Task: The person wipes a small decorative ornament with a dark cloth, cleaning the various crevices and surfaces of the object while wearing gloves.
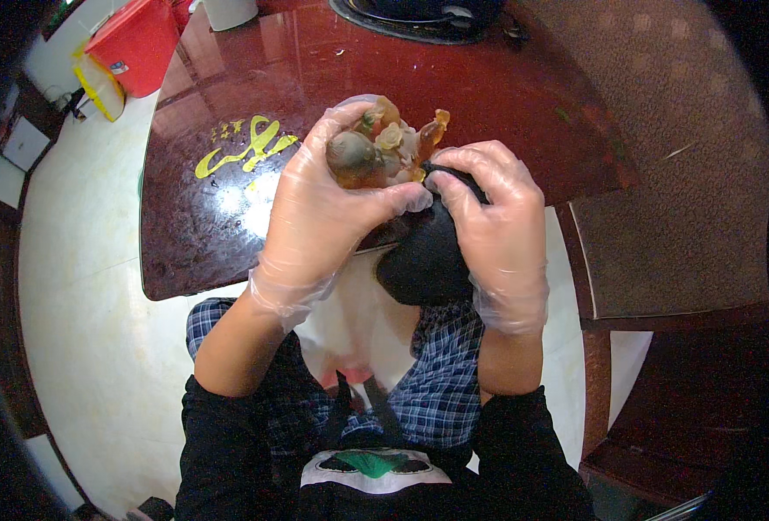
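My left hand (319,202), in a clear plastic glove, grips a translucent amber and grey ornament (356,155) above the table's near edge. Its surface has a pale carved rose, a rounded grey bulge and amber projecting pieces. Fingers of my left hand curl round its far side, and the thumb lies along the near side. Also gloved, my right hand (501,208) pinches a black cloth (426,260) against the ornament's lower right. The rest of the cloth hangs over the table edge above my right knee. The ornament's underside is hidden.
The glossy dark red table (228,228) bears a yellow printed design (247,150). A dark round object (423,16) and a white container (231,13) stand at its far side. A red bin (137,49) is at far left, a brown padded seat (677,215) at right.
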Motion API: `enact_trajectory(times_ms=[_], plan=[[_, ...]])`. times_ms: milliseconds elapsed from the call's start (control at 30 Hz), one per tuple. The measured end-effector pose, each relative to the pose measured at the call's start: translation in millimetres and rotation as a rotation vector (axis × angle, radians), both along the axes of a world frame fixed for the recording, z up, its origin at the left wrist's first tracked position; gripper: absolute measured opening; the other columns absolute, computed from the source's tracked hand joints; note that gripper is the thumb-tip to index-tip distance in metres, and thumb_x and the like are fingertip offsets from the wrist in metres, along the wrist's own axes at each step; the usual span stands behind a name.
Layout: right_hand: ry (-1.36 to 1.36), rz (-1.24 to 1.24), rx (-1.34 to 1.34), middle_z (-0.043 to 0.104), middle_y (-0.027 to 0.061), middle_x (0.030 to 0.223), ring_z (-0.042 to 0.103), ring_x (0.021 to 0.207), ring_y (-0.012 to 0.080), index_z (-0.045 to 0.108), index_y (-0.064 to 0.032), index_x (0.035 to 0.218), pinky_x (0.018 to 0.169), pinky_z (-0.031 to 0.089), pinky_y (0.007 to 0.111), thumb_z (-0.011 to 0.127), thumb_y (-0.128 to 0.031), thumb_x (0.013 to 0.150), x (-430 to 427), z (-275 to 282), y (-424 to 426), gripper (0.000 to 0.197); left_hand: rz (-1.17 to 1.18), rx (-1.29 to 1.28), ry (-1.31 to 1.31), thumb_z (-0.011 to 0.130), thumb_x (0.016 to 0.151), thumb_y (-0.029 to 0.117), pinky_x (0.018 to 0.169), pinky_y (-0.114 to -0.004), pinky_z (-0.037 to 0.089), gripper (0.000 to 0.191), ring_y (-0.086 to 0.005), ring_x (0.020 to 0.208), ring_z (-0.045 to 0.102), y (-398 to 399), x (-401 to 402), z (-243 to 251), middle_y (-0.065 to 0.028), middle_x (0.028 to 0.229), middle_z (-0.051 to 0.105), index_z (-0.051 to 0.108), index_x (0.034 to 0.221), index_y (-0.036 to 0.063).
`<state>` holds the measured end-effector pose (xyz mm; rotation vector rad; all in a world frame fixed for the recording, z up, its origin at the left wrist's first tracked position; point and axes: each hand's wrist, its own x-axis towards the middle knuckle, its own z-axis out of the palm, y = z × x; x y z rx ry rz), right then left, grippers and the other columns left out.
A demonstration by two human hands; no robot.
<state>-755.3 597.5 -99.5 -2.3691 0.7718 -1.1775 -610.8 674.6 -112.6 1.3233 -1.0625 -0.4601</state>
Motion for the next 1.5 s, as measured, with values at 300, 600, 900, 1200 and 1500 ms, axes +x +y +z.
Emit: enact_trajectory(times_ms=[300, 600, 900, 1200, 1500], plan=[[-0.304, 0.043, 0.148, 0.07, 0.0127, 0.094, 0.069, 0.088, 0.0291, 0.066, -0.0036, 0.093, 0.079, 0.054, 0.036, 0.072, 0.001, 0.079, 5.6, 2.6, 10.7, 0.016, 0.039, -0.134, -0.228, 0.084, 0.067, 0.003, 0.095, -0.034, 0.051, 0.068, -0.0251, 0.111, 0.064, 1.1, -6.6, -10.0, -0.0148, 0.123, 0.064, 0.055, 0.128, 0.0052], [0.165, -0.158, 0.185, 0.069, 0.0138, 0.09, 0.068, 0.086, 0.0299, 0.065, -0.0052, 0.093, 0.076, 0.053, 0.037, 0.071, -0.006, 0.081, -10.3, 10.8, 15.2, 0.014, 0.019, -0.088, -0.247, 0.085, 0.066, 0.005, 0.093, -0.035, 0.052, 0.07, -0.0289, 0.11, 0.064, 4.0, -7.0, -11.5, -0.0147, 0.122, 0.064, 0.055, 0.13, 0.0096], [-0.186, -0.111, 0.121, 0.069, 0.0142, 0.086, 0.069, 0.081, 0.0305, 0.062, -0.0056, 0.093, 0.073, 0.053, 0.036, 0.072, -0.007, 0.083, 2.0, 3.7, 17.1, 0.013, 0.011, -0.132, -0.41, 0.083, 0.065, 0.002, 0.097, -0.037, 0.05, 0.072, -0.0325, 0.116, 0.06, 3.5, -9.0, -14.6, -0.0138, 0.128, 0.06, 0.054, 0.131, 0.0104], [0.055, -0.167, 0.354, 0.068, 0.0149, 0.083, 0.069, 0.08, 0.032, 0.059, -0.0021, 0.087, 0.072, 0.053, 0.037, 0.07, -0.006, 0.084, -7.3, 19.3, 25.7, 0.012, 0.026, -0.159, -0.474, 0.082, 0.065, 0.001, 0.097, -0.038, 0.05, 0.072, -0.0335, 0.116, 0.059, 4.1, -11.0, -14.6, -0.0142, 0.129, 0.059, 0.054, 0.131, 0.0104], [-0.009, -0.123, 0.116, 0.066, 0.0158, 0.085, 0.067, 0.08, 0.0354, 0.058, -0.0044, 0.089, 0.07, 0.052, 0.043, 0.071, -0.006, 0.083, -2.8, 6.0, 19.6, 0.014, 0.022, -0.123, -0.374, 0.083, 0.066, 0.002, 0.096, -0.038, 0.05, 0.07, -0.034, 0.114, 0.061, 0.9, -7.1, -15.3, -0.015, 0.127, 0.061, 0.055, 0.13, 0.0101]])
